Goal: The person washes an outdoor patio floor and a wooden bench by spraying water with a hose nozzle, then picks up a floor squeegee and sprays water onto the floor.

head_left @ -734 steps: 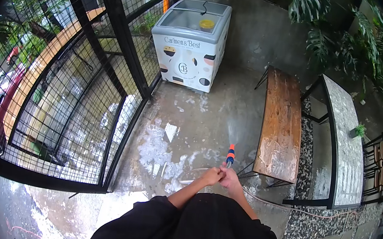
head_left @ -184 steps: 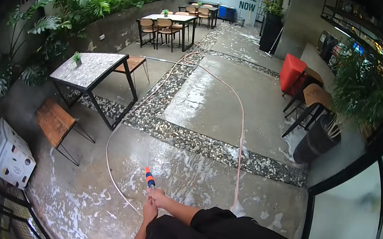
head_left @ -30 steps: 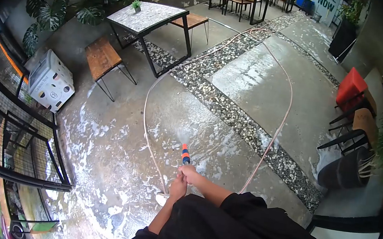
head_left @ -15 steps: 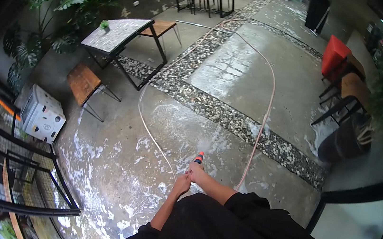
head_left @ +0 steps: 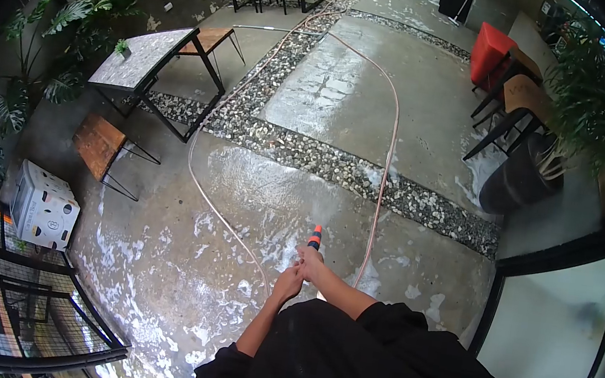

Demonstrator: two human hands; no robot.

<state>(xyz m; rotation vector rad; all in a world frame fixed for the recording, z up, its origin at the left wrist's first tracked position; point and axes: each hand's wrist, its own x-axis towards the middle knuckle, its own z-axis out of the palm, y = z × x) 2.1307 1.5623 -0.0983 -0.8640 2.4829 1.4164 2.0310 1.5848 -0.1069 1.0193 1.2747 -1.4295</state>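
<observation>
My right hand (head_left: 311,263) is wrapped round an orange and dark hose nozzle (head_left: 316,237), which points forward and down. A fine spray leaves its tip toward the wet concrete floor (head_left: 258,183). Close behind it, my left hand (head_left: 289,282) is closed and touches the right hand; what its fingers grip is hidden. A pale pink hose (head_left: 396,117) loops across the floor, one stretch passing out of sight by my left forearm and another under my right forearm. White foam (head_left: 150,321) lies in patches, mostly to the left.
At left stand a stone-topped table (head_left: 141,56), a wooden stool (head_left: 98,145) and a white patterned box (head_left: 47,207). On the right are a red chair (head_left: 489,57), a dark planter (head_left: 519,178) and a glass door (head_left: 549,333). Pebble strips (head_left: 306,155) cross the floor.
The view has turned a little to the right, so the furniture sits further left. The spray points slightly more to the right relative to the floor; both hands keep their grip.
</observation>
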